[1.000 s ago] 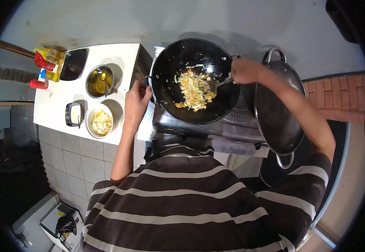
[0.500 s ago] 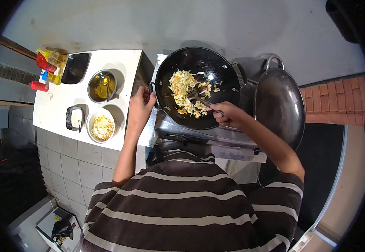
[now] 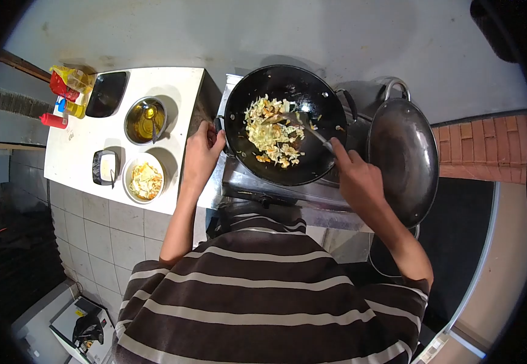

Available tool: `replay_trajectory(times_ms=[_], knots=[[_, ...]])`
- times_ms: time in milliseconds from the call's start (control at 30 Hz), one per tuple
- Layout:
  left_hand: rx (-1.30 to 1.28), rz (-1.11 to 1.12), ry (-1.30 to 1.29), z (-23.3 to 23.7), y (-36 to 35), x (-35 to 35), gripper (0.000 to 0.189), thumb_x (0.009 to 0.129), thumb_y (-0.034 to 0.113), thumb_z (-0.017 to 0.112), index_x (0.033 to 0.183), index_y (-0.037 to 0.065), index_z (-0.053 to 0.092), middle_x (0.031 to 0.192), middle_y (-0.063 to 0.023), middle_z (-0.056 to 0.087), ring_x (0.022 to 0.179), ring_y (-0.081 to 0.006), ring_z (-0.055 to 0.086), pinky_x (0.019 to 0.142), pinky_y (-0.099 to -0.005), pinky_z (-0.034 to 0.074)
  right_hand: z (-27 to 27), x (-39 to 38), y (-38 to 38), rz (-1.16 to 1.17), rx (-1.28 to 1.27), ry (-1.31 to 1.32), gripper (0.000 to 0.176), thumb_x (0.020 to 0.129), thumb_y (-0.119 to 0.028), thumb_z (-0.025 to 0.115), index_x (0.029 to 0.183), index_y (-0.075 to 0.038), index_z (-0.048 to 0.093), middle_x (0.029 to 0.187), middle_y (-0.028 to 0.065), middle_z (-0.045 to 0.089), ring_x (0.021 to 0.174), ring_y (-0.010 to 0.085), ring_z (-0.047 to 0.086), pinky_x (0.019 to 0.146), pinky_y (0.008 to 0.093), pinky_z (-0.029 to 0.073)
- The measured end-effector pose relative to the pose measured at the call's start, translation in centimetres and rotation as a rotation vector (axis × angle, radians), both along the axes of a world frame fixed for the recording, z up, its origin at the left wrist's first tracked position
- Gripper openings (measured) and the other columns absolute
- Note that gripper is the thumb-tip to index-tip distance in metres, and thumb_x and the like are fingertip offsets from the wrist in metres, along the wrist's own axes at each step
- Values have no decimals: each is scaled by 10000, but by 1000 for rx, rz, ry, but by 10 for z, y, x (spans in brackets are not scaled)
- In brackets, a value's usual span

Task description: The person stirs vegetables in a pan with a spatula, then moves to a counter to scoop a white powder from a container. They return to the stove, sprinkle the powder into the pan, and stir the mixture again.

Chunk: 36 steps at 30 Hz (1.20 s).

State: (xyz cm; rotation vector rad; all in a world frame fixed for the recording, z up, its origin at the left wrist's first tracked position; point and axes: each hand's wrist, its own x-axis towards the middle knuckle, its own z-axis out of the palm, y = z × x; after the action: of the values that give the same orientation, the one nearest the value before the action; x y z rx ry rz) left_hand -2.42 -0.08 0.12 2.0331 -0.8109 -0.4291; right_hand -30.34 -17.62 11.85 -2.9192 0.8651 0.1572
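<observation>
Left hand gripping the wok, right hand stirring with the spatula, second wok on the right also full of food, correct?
No: the head view shows the second wok empty. The rest holds: left hand gripping the wok, right hand stirring the food with the spatula.

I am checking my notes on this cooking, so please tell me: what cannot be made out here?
Head view only:
The burner, hidden under the wok.
The handle end of the spatula, covered by the right hand.
Labels on the bottles, too small.
The near edge of the second pan, behind the right forearm.
</observation>
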Motion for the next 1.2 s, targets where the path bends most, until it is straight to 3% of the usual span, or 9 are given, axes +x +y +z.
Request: replay_trajectory(times_ms=[33,200,333,567,767,900,967,1067,1200], knots=[[-13,11,-5,0,0,-1,252,934,191,686,928,-42,592,688,-183,630,606,-299,620,613,-407,487,8,-1,-3,2,1,5,465,932,-58,579,1391,-65,505,903,203,659,710,426,686,655,531,565],[-24,2,16,-1,0,0,257,933,202,689,932,-36,594,687,-176,629,598,-292,614,608,-406,485,55,7,-25,113,-41,64,627,817,14,606,1431,10,478,991,220,640,746,414,691,634,505,573],[-6,17,41,3,0,-1,250,931,205,691,931,-27,597,693,-171,635,602,-291,618,610,-406,486,69,8,-14,197,-8,155,686,818,8,613,1483,-42,457,1075,231,611,762,403,693,651,469,580],[-14,47,66,-1,0,-1,267,915,233,699,927,-16,601,702,-171,642,628,-325,634,628,-427,494,40,-35,47,51,92,130,636,914,-68,597,1527,-77,424,1052,185,553,733,347,668,634,440,571],[3,25,51,-1,-2,-1,263,914,227,701,923,-17,605,695,-174,640,605,-317,623,617,-426,490,34,-54,65,-9,128,139,630,913,-100,608,1516,-57,431,1077,199,568,736,342,680,623,435,569],[-61,30,-2,-5,-2,-1,258,913,205,704,913,-33,605,678,-176,631,577,-295,609,592,-404,481,-16,-28,80,-89,174,116,618,917,-115,610,1508,-52,441,1084,204,577,738,353,684,625,441,570],[-39,18,-2,-4,-3,0,258,914,203,703,911,-35,605,673,-173,628,574,-292,607,591,-405,481,-46,-7,74,-137,161,-46,602,925,-115,601,1503,-54,446,1081,198,582,740,367,683,629,441,572],[-9,10,-8,-1,-3,2,261,920,205,697,911,-39,605,664,-162,622,574,-285,608,592,-406,480,-48,2,60,-155,135,-162,585,931,-101,599,1497,-56,459,1069,193,581,730,370,676,618,446,562],[9,-6,-12,3,-1,1,260,926,208,691,925,-40,613,672,-171,626,584,-298,604,604,-405,482,18,-16,80,-144,147,-226,553,936,-82,597,1478,-53,490,1028,183,582,707,364,665,602,443,547]])
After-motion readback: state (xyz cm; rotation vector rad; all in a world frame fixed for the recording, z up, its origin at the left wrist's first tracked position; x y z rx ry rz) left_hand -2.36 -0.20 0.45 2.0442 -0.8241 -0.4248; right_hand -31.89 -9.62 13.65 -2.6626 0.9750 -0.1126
